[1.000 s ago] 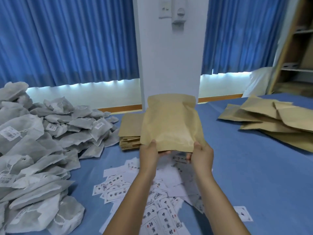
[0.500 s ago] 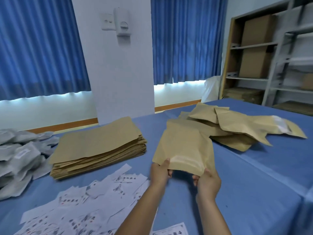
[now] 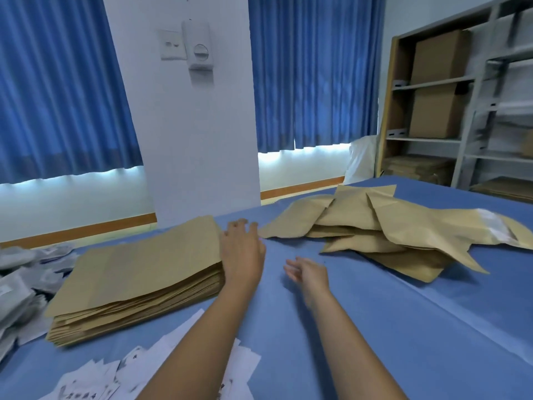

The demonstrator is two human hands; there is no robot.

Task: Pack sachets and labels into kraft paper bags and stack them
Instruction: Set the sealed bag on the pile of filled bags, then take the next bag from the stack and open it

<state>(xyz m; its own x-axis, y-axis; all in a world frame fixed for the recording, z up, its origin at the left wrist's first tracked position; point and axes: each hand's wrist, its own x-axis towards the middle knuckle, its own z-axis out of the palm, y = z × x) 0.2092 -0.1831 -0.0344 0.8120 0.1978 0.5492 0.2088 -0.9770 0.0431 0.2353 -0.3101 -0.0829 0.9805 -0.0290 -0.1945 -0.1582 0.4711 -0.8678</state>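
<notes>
Kraft paper bags lie in two groups on the blue-covered table (image 3: 403,327). A neat flat stack of empty bags (image 3: 138,272) sits left of centre, its edges squared, with the top bag slightly bowed. To the right, well apart from the stack, a loose pile of filled bags (image 3: 375,226) sprawls in overlapping layers at different angles; the bag at the pile's far right shows a pale strip (image 3: 496,226) near its mouth.

The left hand (image 3: 242,252) is at the right end of the flat stack, palm down, fingers reaching forward with only the tips bent. Its side lies against the stack's edge, and its grip is loose, with nothing in it. The right hand (image 3: 307,272) hangs over bare table between the stack and the pile, blurred, with fingers spread and pointing left. Its grip is slack and empty too.

Grey sachets (image 3: 17,284) are heaped at the left edge, just beside the stack. White printed labels (image 3: 95,382) are scattered along the near edge, partly under the left forearm.

Behind the table stands a white pillar (image 3: 187,140) carrying a switch plate (image 3: 173,44) and a small white wall unit (image 3: 199,50), with blue curtains (image 3: 314,70) on either side. Shelves (image 3: 427,140) at the right hold cardboard boxes (image 3: 438,56), and more brown paper stock is on the lowest level.
</notes>
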